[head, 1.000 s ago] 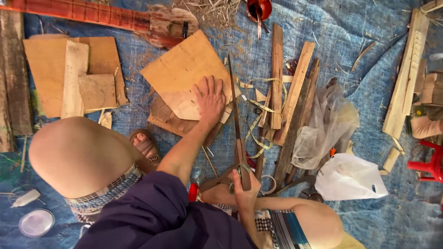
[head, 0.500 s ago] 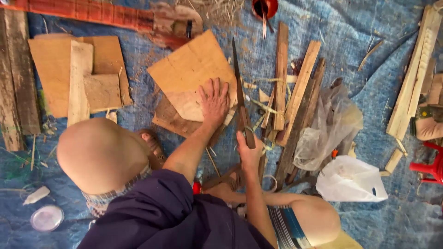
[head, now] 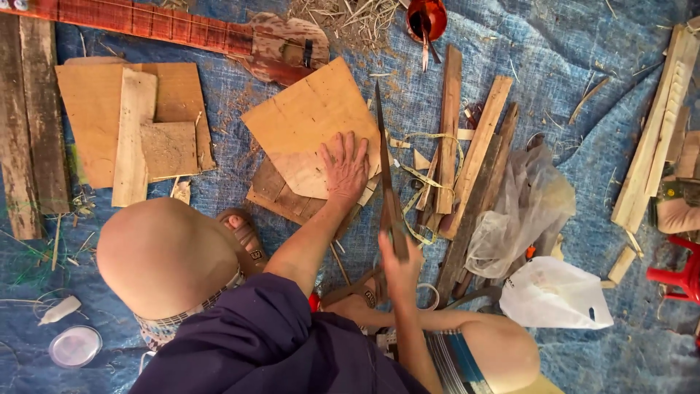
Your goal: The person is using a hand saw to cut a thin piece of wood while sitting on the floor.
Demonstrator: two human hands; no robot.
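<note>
From the head camera we look straight down on a person seated on a blue tarp (head: pixel 569 66). Our left hand (head: pixel 345 169) lies flat, fingers spread and unclenched, pressing down on a light plywood sheet (head: pixel 310 120) that sits on top of darker wood scraps (head: pixel 277 195), about the middle of the view and just ahead of the knees. Our right hand (head: pixel 397 263) is clenched round the wooden handle of a long knife (head: pixel 385 175), whose narrow blade runs up and away from us along the right edge of the plywood sheet, close beside the left hand's fingers; we cannot tell whether the blade touches the sheet's edge or only passes over it. Just right of the blade lie several wooden slats (head: pixel 474 157) in a loose bundle, with a yellow measuring tape (head: pixel 430 164) looped among them. Further right rest a crumpled clear plastic bag (head: pixel 529 208) and a white plastic bag (head: pixel 554 295). At the upper left we see a stack of flat boards (head: pixel 131 120), and above it a long reddish piece shaped like an instrument neck and body (head: pixel 219 36). A small red pot (head: pixel 427 16) stands at the top edge. At the lower left sit a round clear lid (head: pixel 75 346) and a small white bottle (head: pixel 60 309). A red stool (head: pixel 678 276) shows at the right border.
</note>
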